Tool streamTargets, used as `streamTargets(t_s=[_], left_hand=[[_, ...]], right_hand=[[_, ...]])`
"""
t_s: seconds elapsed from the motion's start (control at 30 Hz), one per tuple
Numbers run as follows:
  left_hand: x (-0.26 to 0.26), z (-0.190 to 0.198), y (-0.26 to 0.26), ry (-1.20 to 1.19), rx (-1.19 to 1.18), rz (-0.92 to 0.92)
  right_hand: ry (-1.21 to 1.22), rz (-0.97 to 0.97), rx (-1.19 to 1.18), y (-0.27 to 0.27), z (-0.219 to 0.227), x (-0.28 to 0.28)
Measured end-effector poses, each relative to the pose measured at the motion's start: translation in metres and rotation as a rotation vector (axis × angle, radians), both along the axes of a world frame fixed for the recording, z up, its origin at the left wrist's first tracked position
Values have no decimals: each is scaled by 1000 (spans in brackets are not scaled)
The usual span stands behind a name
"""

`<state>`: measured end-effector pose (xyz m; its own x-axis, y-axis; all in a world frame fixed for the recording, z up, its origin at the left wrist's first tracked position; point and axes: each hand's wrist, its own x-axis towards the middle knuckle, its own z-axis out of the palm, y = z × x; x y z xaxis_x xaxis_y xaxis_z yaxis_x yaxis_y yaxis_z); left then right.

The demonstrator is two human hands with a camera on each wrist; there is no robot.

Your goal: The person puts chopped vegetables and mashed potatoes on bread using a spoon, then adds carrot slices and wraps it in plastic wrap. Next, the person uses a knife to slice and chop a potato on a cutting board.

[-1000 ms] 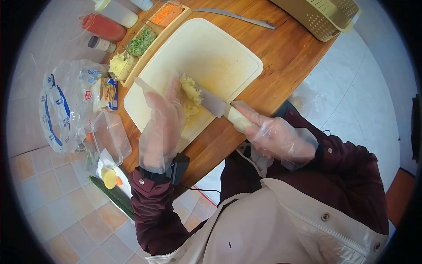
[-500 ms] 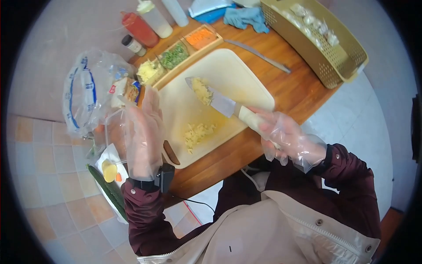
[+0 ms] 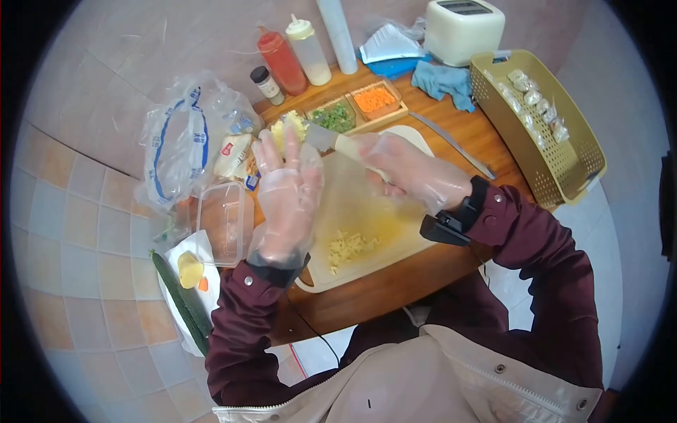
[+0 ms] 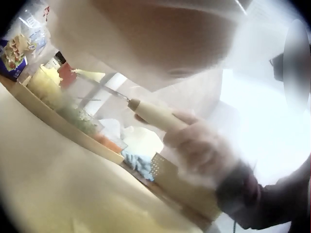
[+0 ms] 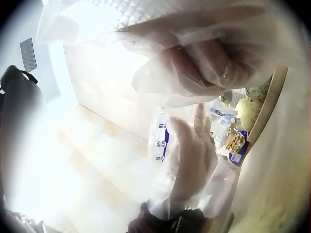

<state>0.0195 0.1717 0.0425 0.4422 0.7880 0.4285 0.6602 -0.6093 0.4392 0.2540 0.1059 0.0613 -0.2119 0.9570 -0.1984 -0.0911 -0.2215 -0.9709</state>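
Note:
My gloved right hand [image 3: 416, 169] grips the cream handle of a kitchen knife [image 3: 323, 138], its fingers curled round it. The blade reaches over the left end of a wooden tray, where a clear container holds pale yellow chopped bits [image 3: 290, 125]. In the left wrist view, some pale bits show on the raised knife [image 4: 158, 116] near its tip. My gloved left hand [image 3: 288, 204] is held up beside the container with fingers straight, holding nothing. Below the hands, more chopped yellow pieces [image 3: 350, 248] lie on the white cutting board [image 3: 317, 284].
Chopped greens [image 3: 331, 118] and orange bits [image 3: 376, 102] fill the tray's other containers. Bottles [image 3: 282, 62] stand behind. A second knife [image 3: 455, 144] and a perforated basket [image 3: 582, 151] are at right. A clear box [image 3: 226, 229], plastic bag [image 3: 176, 148] and cucumber [image 3: 182, 303] are at left.
My right hand has carried the knife, with chopped bits on its blade, from the board up to the tray's left container. The left hand has lifted off the board and moved beside that container.

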Motion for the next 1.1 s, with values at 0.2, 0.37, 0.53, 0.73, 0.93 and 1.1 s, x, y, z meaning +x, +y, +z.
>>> streamTargets(t_s=[0.2, 0.37, 0.53, 0.73, 0.93, 1.1], left_hand=[[14, -34, 56, 97, 187, 3], [20, -43, 73, 98, 224, 46], [18, -48, 85, 62, 248, 75], [14, -54, 94, 115, 240, 116], [9, -64, 103, 107, 213, 150], [3, -70, 106, 180, 213, 160]], right_hand=[[2, 10, 29, 18, 5, -8], [45, 65, 48, 25, 3, -1], [121, 15, 38, 21, -3, 1], [139, 93, -38, 20, -3, 14], [219, 90, -88, 11, -6, 21], [174, 98, -108, -3, 0, 31]])
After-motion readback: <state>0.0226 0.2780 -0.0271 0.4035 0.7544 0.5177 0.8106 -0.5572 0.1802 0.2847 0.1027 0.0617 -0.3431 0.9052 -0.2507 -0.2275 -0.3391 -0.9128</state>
